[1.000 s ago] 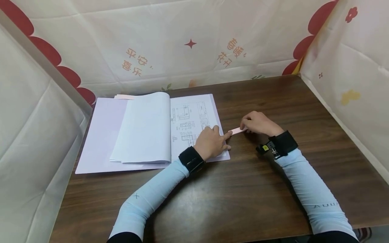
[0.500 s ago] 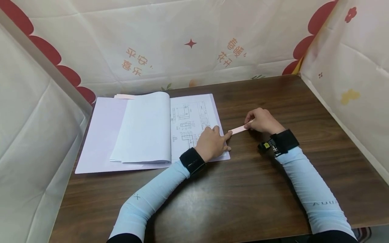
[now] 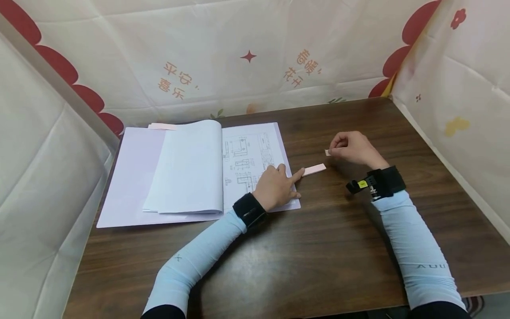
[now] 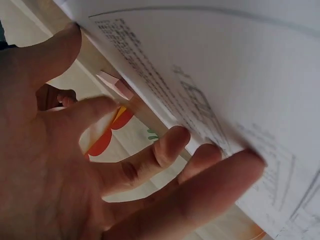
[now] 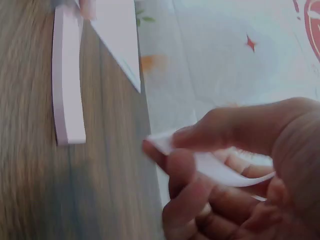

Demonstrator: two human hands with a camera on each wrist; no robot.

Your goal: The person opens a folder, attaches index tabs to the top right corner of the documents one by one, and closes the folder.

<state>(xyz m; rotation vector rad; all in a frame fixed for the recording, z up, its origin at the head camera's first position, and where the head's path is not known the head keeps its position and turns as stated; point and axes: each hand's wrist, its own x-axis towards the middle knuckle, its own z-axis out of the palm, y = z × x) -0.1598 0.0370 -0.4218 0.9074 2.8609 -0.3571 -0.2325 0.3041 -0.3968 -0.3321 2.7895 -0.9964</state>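
A pale pink sticky note pad [image 3: 314,169] lies on the table just past the right edge of an open lilac folder [image 3: 137,146]. My left hand [image 3: 275,188] rests on the right-hand drawing sheet [image 3: 253,144], its index finger reaching to the pad's near end. In the left wrist view its fingers [image 4: 220,185] look extended over the printed sheet. Up and right of the pad, my right hand [image 3: 356,148] pinches a single sticky note [image 5: 220,170] between thumb and fingers. The right wrist view shows this thin strip curving back under the palm, apart from the pad [image 5: 70,80].
Turned white pages [image 3: 187,168] cover the folder's left side, with pink tabs [image 3: 162,126] showing at their top edge. The brown wooden table [image 3: 318,257] is bounded by patterned cloth [image 3: 247,88] at the back and sides.
My right hand has drawn up and right, away from the pad, with one sticky note peeled off in its fingers. The pad and my left hand have stayed in place.
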